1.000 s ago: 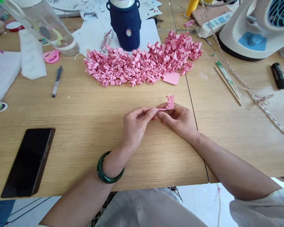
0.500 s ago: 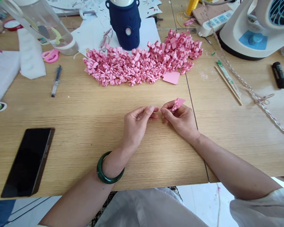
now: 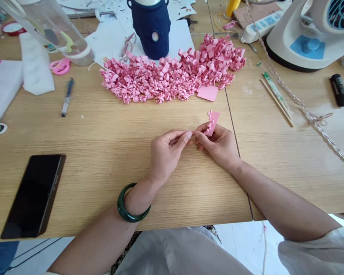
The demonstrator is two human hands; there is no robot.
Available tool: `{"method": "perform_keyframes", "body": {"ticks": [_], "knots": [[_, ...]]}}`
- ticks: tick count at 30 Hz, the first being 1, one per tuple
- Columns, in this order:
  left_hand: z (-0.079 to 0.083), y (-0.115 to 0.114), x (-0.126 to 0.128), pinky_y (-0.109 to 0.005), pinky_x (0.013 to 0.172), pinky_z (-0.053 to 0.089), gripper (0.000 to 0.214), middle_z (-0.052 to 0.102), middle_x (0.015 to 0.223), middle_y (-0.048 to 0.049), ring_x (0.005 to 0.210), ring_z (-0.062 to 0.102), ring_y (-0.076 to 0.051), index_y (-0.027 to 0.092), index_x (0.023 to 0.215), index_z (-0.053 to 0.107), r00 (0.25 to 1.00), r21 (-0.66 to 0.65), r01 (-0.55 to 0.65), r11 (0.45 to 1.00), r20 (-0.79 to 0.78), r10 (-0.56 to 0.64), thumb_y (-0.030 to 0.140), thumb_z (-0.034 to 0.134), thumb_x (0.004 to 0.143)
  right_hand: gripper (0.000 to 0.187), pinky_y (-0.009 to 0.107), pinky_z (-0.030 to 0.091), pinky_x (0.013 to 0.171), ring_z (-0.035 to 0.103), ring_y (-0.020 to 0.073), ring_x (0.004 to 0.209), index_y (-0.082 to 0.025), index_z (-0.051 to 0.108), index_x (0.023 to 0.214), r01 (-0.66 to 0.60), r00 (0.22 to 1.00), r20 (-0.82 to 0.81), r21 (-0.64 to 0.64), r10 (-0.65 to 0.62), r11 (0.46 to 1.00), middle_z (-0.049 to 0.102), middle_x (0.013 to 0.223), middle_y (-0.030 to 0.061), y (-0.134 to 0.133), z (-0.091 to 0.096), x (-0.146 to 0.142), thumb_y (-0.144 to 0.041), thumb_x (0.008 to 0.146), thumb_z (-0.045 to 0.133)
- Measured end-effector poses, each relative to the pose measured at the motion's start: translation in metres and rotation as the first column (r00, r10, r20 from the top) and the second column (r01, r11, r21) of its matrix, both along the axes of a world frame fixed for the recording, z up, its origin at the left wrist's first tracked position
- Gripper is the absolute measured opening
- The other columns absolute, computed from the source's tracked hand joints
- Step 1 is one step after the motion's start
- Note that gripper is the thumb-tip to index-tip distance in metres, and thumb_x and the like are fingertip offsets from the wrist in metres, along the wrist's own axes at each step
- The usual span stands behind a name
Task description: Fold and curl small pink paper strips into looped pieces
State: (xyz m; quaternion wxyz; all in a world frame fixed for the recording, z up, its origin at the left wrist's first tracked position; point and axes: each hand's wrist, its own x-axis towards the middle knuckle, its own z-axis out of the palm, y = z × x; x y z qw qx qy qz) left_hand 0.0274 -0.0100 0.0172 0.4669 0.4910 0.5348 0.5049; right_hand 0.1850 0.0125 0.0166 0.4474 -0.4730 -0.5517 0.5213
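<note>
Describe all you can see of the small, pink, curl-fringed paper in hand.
The small, pink, curl-fringed paper looks thin and flat, with tiny curls along its left edge. Held in the right hand, it juts up, tilted rightward. Its lower end is hidden, so whether the left hand touches it is unclear.

A smartphone point(image 3: 33, 196) lies at near left, a pen point(image 3: 67, 97) beyond it, pink-handled scissors point(image 3: 60, 67) beside a clear bottle point(image 3: 76, 47). At right, a power strip point(image 3: 260, 27) sits beside a white fan point(image 3: 312, 33).
</note>
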Motion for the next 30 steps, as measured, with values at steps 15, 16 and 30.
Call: {"method": "perform_keyframes", "body": {"ticks": [15,16,30], "knots": [[-0.0014,0.0004,-0.0005,-0.027,0.075,0.057,0.015,0.077,0.077,-0.0018,0.074,0.071,-0.015,0.019,0.078,0.077,1.000,0.018,-0.025,1.000,0.011,0.025,0.032,0.079,0.084,0.020,0.024,0.040,0.051,0.050,0.0092,0.054,-0.018,0.066,0.079,-0.065,0.996,0.061,0.025,0.064,0.998,0.061,0.066,-0.0018,0.0008,-0.0004,0.0012,-0.035,0.088,0.071],[-0.0020,0.0005,-0.0005,-0.027,0.076,0.057,0.015,0.077,0.077,-0.0020,0.074,0.071,-0.015,0.019,0.079,0.077,1.000,0.011,-0.026,1.000,0.015,0.026,0.032,0.080,0.084,0.021,0.024,0.040,0.051,0.051,0.0093,0.054,-0.018,0.066,0.079,-0.064,0.996,0.062,0.019,0.063,0.998,0.060,0.066,-0.0020,0.0006,-0.0004,0.0012,-0.036,0.088,0.072],[-0.0001,0.0025,-0.0007,-0.028,0.074,0.059,0.018,0.081,0.085,-0.0053,0.073,0.074,-0.016,0.018,0.084,0.081,1.000,-0.035,0.010,0.999,0.018,-0.009,0.035,0.077,0.085,0.027,0.024,0.044,0.051,0.054,0.0094,0.052,-0.020,0.063,0.082,-0.025,1.000,0.007,0.003,0.025,1.000,0.059,0.064,-0.0030,0.0009,-0.0029,0.0014,-0.043,0.089,0.075]]}}
